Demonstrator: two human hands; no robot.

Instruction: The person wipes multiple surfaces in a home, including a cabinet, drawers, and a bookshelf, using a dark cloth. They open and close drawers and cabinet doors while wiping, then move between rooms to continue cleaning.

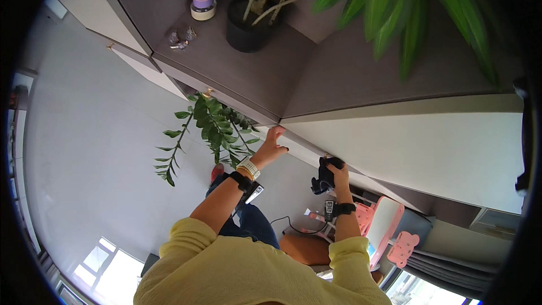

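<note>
My right hand (pixel 340 174) grips a crumpled dark cloth (pixel 325 176) against the edge of a white drawer front, close to a small brass knob (pixel 326 155). My left hand (pixel 272 148) has its fingertips at the cabinet's edge near the inner corner, with thumb and fingers apart and nothing between them. Just left of that hand, the green leaves of a plant (pixel 216 127) hang out from a lower opening. Another brass knob (pixel 207 92) shows above those leaves.
On the grey-brown shelf (pixel 271 67) stand a black plant pot (pixel 250 29), a pink and purple lidded jar (pixel 203 3) and small clear ornaments (pixel 180 43). Large green leaves (pixel 381 4) overhang it. At the lower right are a pink-edged child's desk (pixel 383 228), a brown seat (pixel 305 249) and a black cable (pixel 292 225).
</note>
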